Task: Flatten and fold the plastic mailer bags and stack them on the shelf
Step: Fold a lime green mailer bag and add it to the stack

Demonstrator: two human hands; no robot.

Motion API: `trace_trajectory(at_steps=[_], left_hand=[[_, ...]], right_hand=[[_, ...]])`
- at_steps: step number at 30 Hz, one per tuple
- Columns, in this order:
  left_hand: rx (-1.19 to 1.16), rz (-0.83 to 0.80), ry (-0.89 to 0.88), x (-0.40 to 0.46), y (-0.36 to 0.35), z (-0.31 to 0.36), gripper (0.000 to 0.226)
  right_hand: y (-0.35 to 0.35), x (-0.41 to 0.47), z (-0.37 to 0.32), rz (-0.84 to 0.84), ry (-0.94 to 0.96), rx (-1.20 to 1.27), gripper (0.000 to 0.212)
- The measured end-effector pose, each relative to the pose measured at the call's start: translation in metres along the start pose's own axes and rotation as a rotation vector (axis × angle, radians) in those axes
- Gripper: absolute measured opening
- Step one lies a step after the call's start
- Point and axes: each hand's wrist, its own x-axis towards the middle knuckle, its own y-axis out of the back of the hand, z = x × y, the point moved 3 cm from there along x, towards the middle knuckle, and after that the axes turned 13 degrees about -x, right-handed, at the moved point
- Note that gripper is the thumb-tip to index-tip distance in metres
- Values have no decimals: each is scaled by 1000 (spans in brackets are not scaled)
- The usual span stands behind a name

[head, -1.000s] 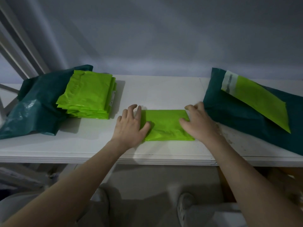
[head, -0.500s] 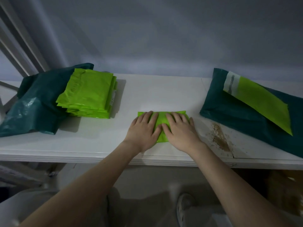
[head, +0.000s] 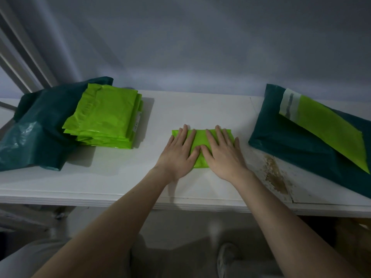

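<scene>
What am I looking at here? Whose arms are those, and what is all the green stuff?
This picture comes from a camera worn on a person's head, so you see their own arms reaching forward. There is no machine. The left hand and right hand lie flat, side by side, pressing a folded bright green mailer bag down on a white shelf. They hold nothing; the fingers are straight. To the left sits a stack of folded green bags, resting on a dark green bag. On the right, one unfolded green mailer lies across another dark green bag. A brown stain marks the shelf near the right hand.
</scene>
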Motion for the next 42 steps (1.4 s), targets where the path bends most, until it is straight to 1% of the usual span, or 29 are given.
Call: trace_trajectory(at_steps=[5, 8, 11, 13, 14, 16, 18, 22, 25, 27, 29, 31, 36, 42], left_hand=[[-163, -15, 17, 3, 7, 2, 59], [-280, 9, -5, -4, 20, 1, 55], [-298, 82, -14, -16, 35, -6, 49], [-238, 152, -32, -26, 43, -12, 49], [-191, 174, -49, -32, 47, -13, 55], [-78, 170, -75, -45, 52, -12, 71], [51, 132, -86, -59, 53, -7, 78], [208, 114, -159, -78, 47, 4, 71], [260, 39, -128, -82, 39, 5, 75], [268, 11, -104, -83, 34, 5, 70], [299, 39, -110, -83, 27, 3, 56], [356, 100, -118, -82, 22, 0, 48], [451, 138, -133, -78, 17, 2, 49], [497, 199, -130, -75, 14, 3, 53]], right_hand=[[4, 7, 7, -18, -28, 172, 62], [11, 3, 10, 45, -50, 223, 63], [20, -4, 8, 152, -60, 231, 51], [26, -10, 2, 251, -38, 214, 44], [28, -13, -2, 290, -15, 189, 44], [29, -22, -14, 325, 38, 135, 52], [28, -33, -29, 317, 77, 78, 55], [23, -54, -56, 346, 146, -57, 46], [17, -58, -64, 310, 163, -107, 46], [12, -60, -65, 269, 145, -143, 49], [5, -62, -66, 238, 141, -182, 51], [1, -62, -65, 223, 139, -205, 52], [2, -60, -66, 247, 128, -210, 53], [2, -59, -63, 317, 116, -163, 51]])
